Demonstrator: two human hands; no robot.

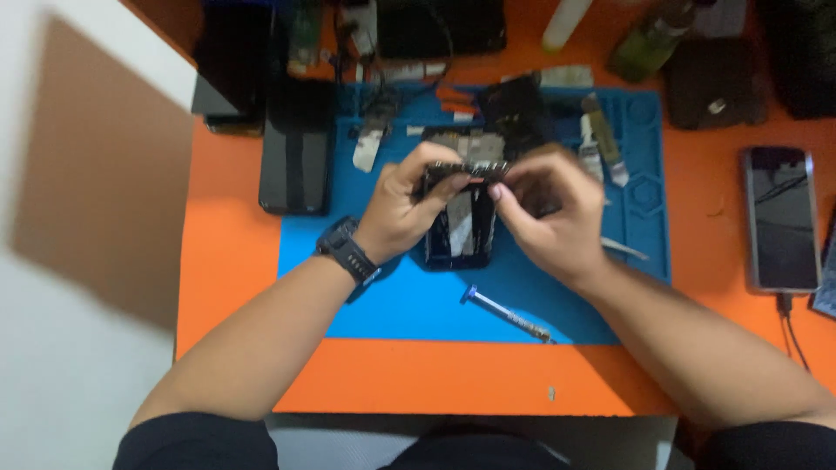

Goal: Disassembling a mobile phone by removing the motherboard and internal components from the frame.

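Gripping an opened phone (460, 228) at centre frame, the left hand (405, 204) clasps its left edge while the right hand (549, 213) pinches a part at its top end. The phone's long axis runs up-frame, between both hands, equally near. Below lies a screwdriver (509, 315) on a blue mat (418, 300) covering the orange counter (226, 261); a second phone (781, 218) rests at right.

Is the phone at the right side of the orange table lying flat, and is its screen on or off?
The phone lies flat, screen dark, so apparently off; a cable is plugged in.

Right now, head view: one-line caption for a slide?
Both hands work on an opened phone over a blue mat.
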